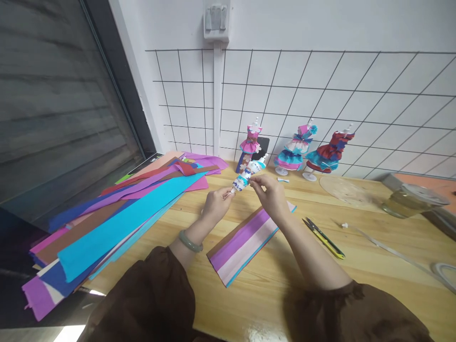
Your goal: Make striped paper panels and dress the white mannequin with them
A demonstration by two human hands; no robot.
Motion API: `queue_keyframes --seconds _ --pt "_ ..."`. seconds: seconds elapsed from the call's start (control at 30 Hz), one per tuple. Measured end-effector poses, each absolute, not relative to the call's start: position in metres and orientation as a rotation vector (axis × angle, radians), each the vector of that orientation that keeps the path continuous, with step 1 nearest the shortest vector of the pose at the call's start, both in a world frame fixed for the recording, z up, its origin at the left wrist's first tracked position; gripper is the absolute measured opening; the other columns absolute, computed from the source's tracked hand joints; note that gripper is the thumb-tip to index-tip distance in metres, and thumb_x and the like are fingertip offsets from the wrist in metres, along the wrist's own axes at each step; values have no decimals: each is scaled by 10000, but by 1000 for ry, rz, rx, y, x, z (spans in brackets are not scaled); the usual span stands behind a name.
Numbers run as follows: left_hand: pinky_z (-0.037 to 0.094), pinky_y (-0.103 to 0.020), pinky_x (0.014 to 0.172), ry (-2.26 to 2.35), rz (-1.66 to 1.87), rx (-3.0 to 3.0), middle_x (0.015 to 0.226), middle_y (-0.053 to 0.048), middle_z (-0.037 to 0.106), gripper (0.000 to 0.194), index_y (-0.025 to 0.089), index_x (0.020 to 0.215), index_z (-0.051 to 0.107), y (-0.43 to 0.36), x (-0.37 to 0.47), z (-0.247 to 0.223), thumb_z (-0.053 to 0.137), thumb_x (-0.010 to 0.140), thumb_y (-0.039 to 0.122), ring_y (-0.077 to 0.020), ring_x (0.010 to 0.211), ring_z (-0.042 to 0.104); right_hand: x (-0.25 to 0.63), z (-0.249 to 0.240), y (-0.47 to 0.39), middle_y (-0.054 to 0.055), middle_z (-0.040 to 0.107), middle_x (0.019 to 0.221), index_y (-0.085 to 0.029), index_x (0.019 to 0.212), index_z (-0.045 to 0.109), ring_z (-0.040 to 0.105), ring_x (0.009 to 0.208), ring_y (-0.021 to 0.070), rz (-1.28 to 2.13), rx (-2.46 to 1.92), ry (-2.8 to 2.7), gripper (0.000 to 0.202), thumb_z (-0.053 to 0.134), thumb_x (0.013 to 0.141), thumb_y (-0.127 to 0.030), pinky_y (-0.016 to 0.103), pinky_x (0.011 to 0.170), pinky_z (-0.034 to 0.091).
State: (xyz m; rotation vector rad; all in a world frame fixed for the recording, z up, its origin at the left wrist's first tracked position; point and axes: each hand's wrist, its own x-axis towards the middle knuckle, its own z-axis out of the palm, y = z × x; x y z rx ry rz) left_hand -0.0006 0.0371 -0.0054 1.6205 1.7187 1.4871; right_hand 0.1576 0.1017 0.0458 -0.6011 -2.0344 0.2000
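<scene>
A small white dress form (248,175), patched with blue and turquoise, is held tilted above the table. My left hand (216,202) is closed around its lower end. At its right side my right hand (269,192) pinches with thumb and forefinger against the figure; whatever lies between those fingertips is too small to make out. Below both hands lie strips of crepe paper (245,242) in brown, purple, pale pink and blue. A pair of yellow-and-black thread snips (323,237) rests to the right of my right forearm.
Long coloured paper strips (135,209) are piled on the left. Along the wall stand dressed mini mannequins in pink (251,142), pink-turquoise (295,149) and red-turquoise (331,152). A glass jar (406,202) and a roll of tape (445,275) sit at the right of the wooden table (270,299).
</scene>
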Motion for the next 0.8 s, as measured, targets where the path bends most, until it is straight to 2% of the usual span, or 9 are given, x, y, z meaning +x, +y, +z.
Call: queue_keyframes --seconds 0.23,0.57,0.8 --pt "404 -235 610 1851 1444 1763 822 -62 684 252 207 1000 652 31 3 1 514 794 250 -171 717 594 158 40 107 65 619 783 -198 845 587 570 749 195 134 -563 -2108 127 475 853 -258 329 670 456" --pt "419 -238 653 1785 1496 1770 886 -63 685 244 209 999 647 32 2 -3 513 798 245 -177 768 609 153 24 119 88 534 811 -177 895 525 505 791 216 -64 -611 -2212 188 350 888 -246 341 668 429" --pt "406 -236 633 1821 1480 1793 884 -70 682 251 203 1011 636 33 1 -5 492 817 272 -179 761 606 151 25 112 77 526 804 -189 875 484 502 773 201 42 -593 -2162 143 345 890 -221 334 680 428"
